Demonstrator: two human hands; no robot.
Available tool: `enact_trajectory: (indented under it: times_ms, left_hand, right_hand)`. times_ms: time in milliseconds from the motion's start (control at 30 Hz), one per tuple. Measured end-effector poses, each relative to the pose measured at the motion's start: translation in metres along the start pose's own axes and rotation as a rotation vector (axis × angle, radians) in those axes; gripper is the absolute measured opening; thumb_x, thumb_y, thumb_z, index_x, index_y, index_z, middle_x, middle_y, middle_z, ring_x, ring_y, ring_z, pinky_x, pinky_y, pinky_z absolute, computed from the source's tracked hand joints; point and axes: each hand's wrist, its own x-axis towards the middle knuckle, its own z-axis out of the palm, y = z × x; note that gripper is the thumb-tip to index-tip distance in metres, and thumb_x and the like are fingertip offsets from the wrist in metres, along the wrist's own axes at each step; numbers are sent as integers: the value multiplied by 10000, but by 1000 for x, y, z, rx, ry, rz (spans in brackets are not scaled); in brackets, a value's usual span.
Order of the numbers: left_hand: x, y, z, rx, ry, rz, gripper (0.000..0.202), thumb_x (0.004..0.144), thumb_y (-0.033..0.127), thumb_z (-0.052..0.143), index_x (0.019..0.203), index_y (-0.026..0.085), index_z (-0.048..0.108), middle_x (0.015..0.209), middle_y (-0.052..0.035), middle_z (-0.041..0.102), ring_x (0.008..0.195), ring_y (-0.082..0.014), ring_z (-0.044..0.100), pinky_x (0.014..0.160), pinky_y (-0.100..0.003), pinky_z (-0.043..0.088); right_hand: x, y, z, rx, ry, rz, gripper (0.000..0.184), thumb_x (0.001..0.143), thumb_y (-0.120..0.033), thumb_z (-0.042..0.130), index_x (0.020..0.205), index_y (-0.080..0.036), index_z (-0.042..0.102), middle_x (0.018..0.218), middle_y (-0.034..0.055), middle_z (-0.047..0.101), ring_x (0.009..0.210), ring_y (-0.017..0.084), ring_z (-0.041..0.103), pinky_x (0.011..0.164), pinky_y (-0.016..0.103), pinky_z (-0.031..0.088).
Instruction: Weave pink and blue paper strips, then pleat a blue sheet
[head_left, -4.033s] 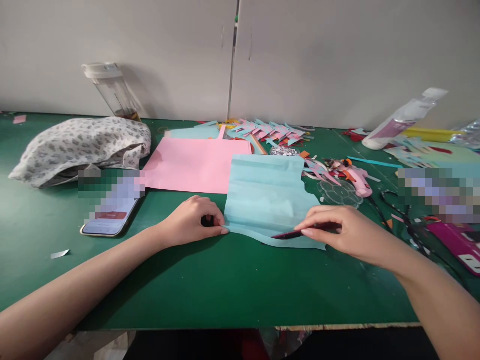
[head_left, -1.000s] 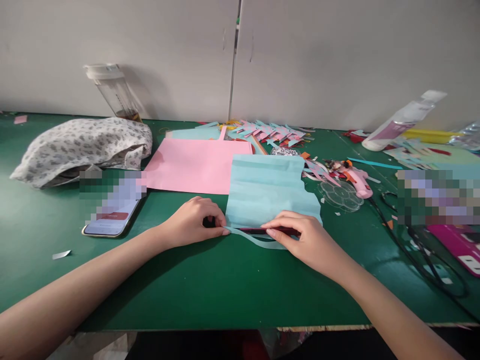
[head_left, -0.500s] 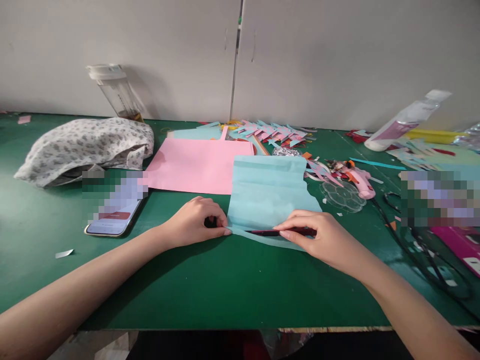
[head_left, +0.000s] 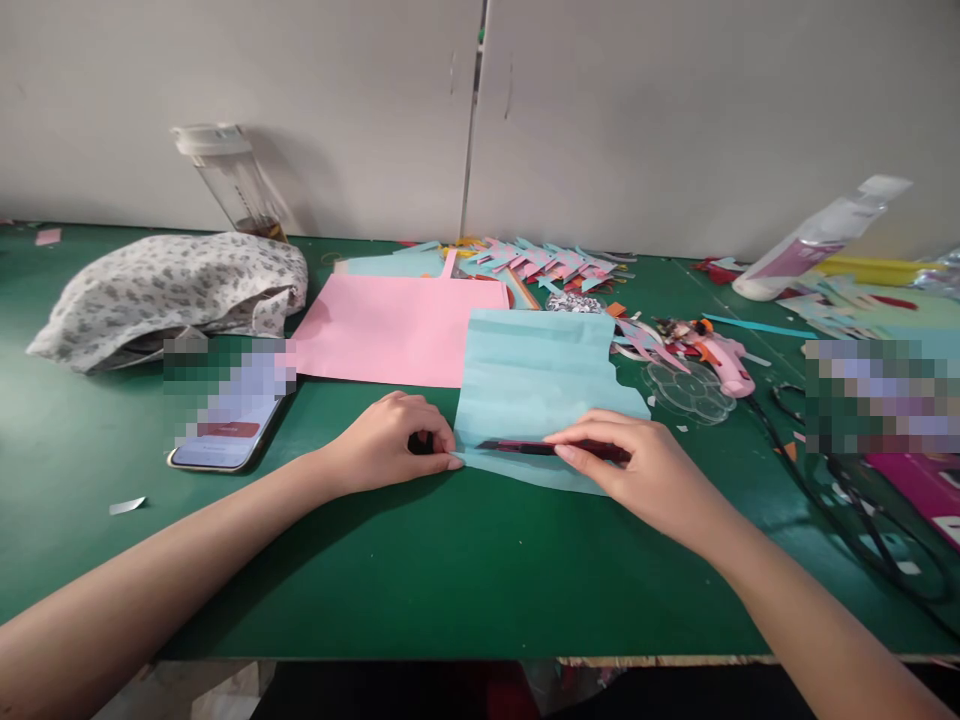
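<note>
A sheet of light blue paper lies in front of me, its near edge folded up and its right edge wavy. My left hand pinches the paper's near left corner between thumb and fingers. In my right hand is a dark, slim utility knife, held level with its tip pointing left above the paper. The tip is close to the left hand's fingertips. Behind the blue sheet, partly under it, lies a pink sheet of paper.
Left are a phone, a patterned cloth and a clear lidded bottle. Cut paper strips lie at the back. Right are a pink glue gun, a clear flower-shaped palette, black cables and a tilted bottle.
The knife has come out of the near-edge fold and moved slightly away from me, so its tip now shows above the paper. My left hand stays at the corner.
</note>
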Motion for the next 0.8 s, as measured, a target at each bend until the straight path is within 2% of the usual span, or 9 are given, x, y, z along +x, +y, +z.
enact_trajectory:
  times_ms: [200,400,633,800]
  left_hand:
    - [1,-1,0,-2,4,19,182,785,388,610,752,210,632,702,31,623,677,-111,539,705,-273,391]
    - [1,0,0,7,-2,17,184,783,385,613,742,206,628,694,36,620,674,-108,535,701,-266,387]
    - [0,0,0,2,4,19,189,791,384,599,747,203,631,701,35,629,671,-105,538,721,-270,388]
    - [0,2,0,10,5,26,175,795,371,599,746,205,624,691,44,617,668,-100,534,715,-272,387]
  right_hand:
    - [3,-3,13,29,-80,11,214,856,-350,493,868,-283,696,900,16,650,708,157,584,625,301,448]
    - [2,-2,14,5,-112,4,212,860,-333,488,868,-285,693,868,13,644,662,145,561,584,290,420]
    - [-3,12,-13,-93,-167,25,230,839,-390,503,859,-291,710,826,12,639,596,129,543,549,277,376]
    - [-10,29,-35,-94,-269,114,250,815,-439,517,856,-294,716,816,23,638,614,143,547,543,276,373]
